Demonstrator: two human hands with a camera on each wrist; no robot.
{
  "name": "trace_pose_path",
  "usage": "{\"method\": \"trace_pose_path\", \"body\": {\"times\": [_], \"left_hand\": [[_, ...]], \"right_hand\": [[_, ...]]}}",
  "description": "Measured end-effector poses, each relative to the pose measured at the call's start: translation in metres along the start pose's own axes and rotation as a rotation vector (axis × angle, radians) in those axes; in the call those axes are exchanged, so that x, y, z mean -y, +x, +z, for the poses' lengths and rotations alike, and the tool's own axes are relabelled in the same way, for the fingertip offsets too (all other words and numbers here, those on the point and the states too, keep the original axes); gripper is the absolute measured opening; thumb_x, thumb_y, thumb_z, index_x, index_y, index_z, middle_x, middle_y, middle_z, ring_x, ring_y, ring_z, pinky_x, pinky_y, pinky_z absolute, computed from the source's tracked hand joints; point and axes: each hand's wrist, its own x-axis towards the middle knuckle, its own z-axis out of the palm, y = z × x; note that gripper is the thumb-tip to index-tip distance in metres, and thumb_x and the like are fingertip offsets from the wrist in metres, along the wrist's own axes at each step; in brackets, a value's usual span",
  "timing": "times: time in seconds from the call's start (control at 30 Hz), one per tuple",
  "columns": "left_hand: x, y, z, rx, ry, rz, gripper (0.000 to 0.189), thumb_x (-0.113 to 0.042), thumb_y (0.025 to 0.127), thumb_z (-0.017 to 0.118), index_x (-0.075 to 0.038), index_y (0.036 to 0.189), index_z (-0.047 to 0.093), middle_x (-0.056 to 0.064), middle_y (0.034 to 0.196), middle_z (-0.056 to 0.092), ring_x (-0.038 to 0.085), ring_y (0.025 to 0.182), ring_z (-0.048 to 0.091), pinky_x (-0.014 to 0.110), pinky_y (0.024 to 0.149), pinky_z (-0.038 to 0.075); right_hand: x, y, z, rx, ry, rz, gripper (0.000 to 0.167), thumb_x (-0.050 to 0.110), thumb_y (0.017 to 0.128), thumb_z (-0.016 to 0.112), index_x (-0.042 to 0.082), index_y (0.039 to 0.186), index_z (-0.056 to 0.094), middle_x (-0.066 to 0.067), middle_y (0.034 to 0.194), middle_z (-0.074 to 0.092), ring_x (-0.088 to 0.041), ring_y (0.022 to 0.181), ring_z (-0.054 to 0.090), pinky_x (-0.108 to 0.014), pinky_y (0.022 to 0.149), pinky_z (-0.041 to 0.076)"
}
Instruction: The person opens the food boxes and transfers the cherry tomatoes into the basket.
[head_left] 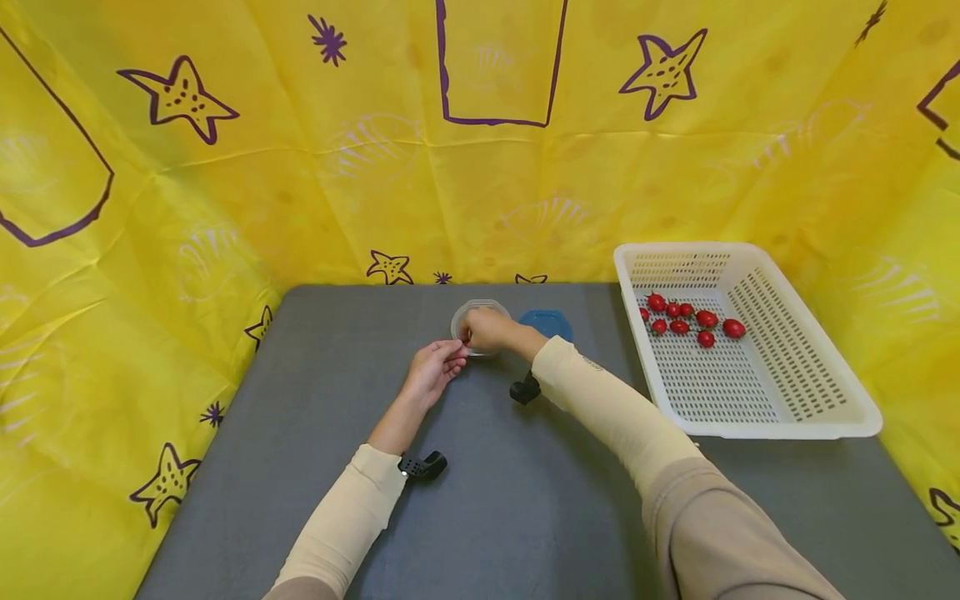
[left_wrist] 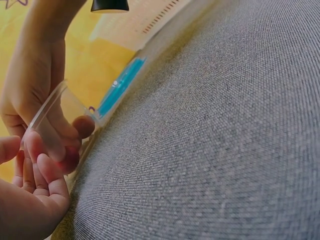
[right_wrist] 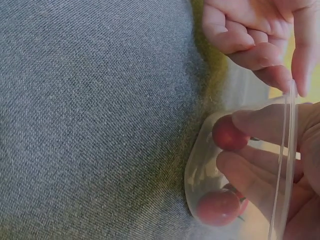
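A clear round plastic tub [head_left: 457, 318] stands near the back of the table. My left hand [head_left: 437, 368] pinches its rim between thumb and fingers. From above, my right hand [head_left: 487, 328] reaches into the tub. In the right wrist view its thumb and a finger are on either side of a cherry tomato [right_wrist: 230, 133], with fingertips against it. Lower in that view, another red tomato [right_wrist: 218, 207] lies at the bottom of the tub, partly covering one more. Just right of the tub lies a blue lid [head_left: 553, 320], partly hidden by my right wrist.
A white perforated basket [head_left: 750, 427] stands at the right of the grey table [head_left: 337, 367], with several cherry tomatoes [head_left: 706, 318] in its far left part. Yellow patterned cloth [head_left: 480, 200] hangs behind and along both sides.
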Motion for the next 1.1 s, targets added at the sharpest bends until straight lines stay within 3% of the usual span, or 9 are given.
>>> {"method": "trace_pose_path", "body": {"times": [0.3,0.53,0.7,0.87,1.1], "left_hand": [[0.001,0.000,0.000,-0.004,-0.001,-0.010,0.008,-0.009,0.098,0.055,-0.009,0.090,0.057,-0.004,0.069,0.067,0.006,0.061,0.059,0.020,0.064,0.047],[0.000,-0.003,0.001,-0.007,0.009,-0.009,0.006,-0.010,0.098,0.056,-0.008,0.093,0.058,-0.004,0.070,0.067,0.007,0.062,0.059,0.021,0.066,0.048],[-0.001,-0.003,0.001,0.000,0.021,-0.007,0.006,-0.012,0.099,0.055,-0.006,0.096,0.058,-0.004,0.071,0.067,0.007,0.063,0.059,0.021,0.067,0.048],[-0.001,-0.003,0.000,-0.002,0.027,-0.020,0.009,-0.012,0.099,0.055,-0.003,0.101,0.057,-0.004,0.071,0.067,0.007,0.064,0.059,0.021,0.066,0.048],[-0.002,-0.003,0.002,-0.013,0.034,-0.024,0.008,-0.012,0.099,0.055,-0.004,0.101,0.057,-0.004,0.072,0.067,0.007,0.065,0.059,0.022,0.067,0.047]], "right_hand": [[-0.001,-0.006,-0.012,0.004,0.054,-0.020,0.013,0.010,0.084,0.068,0.006,0.095,0.075,-0.009,0.096,0.074,-0.022,0.091,0.066,-0.033,0.086,0.053],[-0.003,-0.018,-0.027,-0.001,0.102,0.012,0.019,0.012,0.087,0.070,0.004,0.105,0.071,-0.009,0.100,0.072,-0.020,0.084,0.065,-0.029,0.074,0.054],[-0.007,-0.028,-0.041,-0.030,0.102,0.005,0.023,0.010,0.087,0.069,0.001,0.108,0.070,-0.012,0.104,0.072,-0.024,0.093,0.065,-0.033,0.082,0.055],[-0.014,-0.041,-0.052,-0.048,0.071,-0.010,0.022,0.010,0.087,0.069,0.001,0.107,0.070,-0.011,0.101,0.072,-0.025,0.092,0.065,-0.037,0.087,0.052],[-0.026,-0.061,-0.068,-0.101,0.076,-0.033,0.020,0.008,0.088,0.066,-0.001,0.105,0.070,-0.013,0.097,0.072,-0.027,0.088,0.065,-0.039,0.084,0.053]]}}
